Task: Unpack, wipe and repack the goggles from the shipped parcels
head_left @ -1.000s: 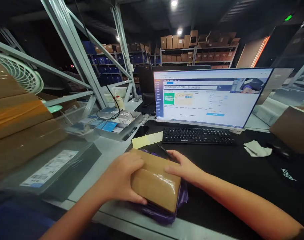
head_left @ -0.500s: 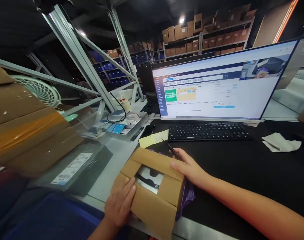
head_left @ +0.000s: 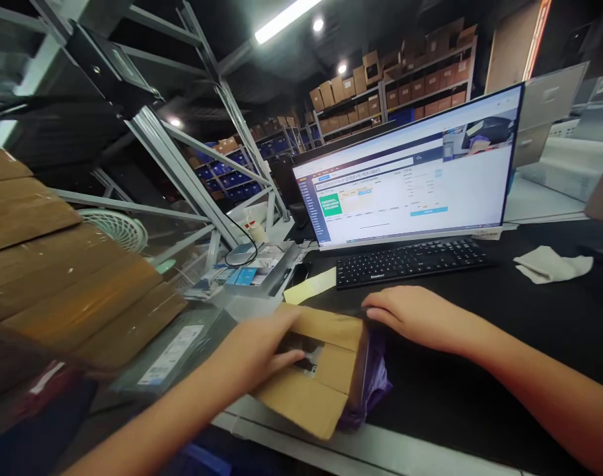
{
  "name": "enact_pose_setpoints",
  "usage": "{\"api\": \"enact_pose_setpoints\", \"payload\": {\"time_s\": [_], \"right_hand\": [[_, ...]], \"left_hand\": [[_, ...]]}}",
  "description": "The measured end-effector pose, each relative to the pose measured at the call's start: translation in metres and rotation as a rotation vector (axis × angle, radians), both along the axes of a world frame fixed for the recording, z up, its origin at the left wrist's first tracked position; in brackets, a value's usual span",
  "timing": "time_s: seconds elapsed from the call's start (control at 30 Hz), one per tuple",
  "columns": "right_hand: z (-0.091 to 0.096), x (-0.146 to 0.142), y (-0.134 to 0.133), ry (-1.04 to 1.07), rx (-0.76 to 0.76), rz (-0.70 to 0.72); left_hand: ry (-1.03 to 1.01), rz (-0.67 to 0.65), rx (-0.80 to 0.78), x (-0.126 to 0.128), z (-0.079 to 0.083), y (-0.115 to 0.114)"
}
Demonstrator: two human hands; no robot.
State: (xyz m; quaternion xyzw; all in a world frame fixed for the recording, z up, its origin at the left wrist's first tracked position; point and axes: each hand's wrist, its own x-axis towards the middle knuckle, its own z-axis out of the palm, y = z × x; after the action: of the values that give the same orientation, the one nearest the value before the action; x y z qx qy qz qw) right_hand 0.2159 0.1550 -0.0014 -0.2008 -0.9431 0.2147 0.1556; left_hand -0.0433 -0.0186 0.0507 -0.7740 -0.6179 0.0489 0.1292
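Observation:
A small brown cardboard box (head_left: 321,410) sits tilted at the near edge of the desk, its top flaps leaving a square gap in the middle. Through the gap shows a dark and white printed thing (head_left: 309,357), partly covered. My left hand (head_left: 269,344) reaches over the box's left side and grips it, thumb stretched across the gap; its other fingers are mostly hidden. Purple plastic wrap (head_left: 375,380) bulges from under the box's right side. Just beyond the box's far right corner is my right hand (head_left: 401,314), fingers curled together around something dark and hard to make out.
A black keyboard (head_left: 410,263) and a lit monitor (head_left: 405,192) stand behind the box. Yellow paper (head_left: 311,285) lies by the keyboard, a white cloth (head_left: 554,264) at right. Stacked cartons (head_left: 83,277), a bagged dark packet (head_left: 172,354) and a metal frame (head_left: 182,165) crowd the left.
My left hand has moved from the box's near left side up over its top. My right hand has come off the box and shifted right; the slim black tool it held no longer shows clearly.

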Motion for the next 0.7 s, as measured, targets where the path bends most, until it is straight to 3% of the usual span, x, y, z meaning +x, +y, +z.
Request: {"api": "enact_pose_setpoints", "payload": {"time_s": [0.1, 0.2, 0.37, 0.5, 0.6, 0.7], "right_hand": [[0.016, 0.028, -0.009, -0.088, 0.120, 0.061], [0.020, 0.038, -0.025, -0.119, 0.149, 0.146], [0.017, 0.028, -0.037, -0.221, 0.208, 0.093], [0.013, 0.025, -0.018, -0.211, 0.208, 0.045], [0.010, 0.029, 0.005, -0.219, 0.233, -0.040], [0.009, 0.038, 0.020, -0.180, 0.235, -0.017]], "left_hand": [[0.034, -0.105, -0.130, -0.005, -0.008, 0.040], [0.049, -0.126, -0.190, -0.013, -0.027, 0.056], [-0.025, -0.133, -0.088, -0.025, -0.045, 0.051], [-0.142, -0.118, -0.071, -0.029, -0.048, 0.048], [-0.183, -0.039, -0.108, -0.025, -0.045, 0.049], [-0.121, 0.093, -0.193, -0.015, -0.031, 0.047]]}}
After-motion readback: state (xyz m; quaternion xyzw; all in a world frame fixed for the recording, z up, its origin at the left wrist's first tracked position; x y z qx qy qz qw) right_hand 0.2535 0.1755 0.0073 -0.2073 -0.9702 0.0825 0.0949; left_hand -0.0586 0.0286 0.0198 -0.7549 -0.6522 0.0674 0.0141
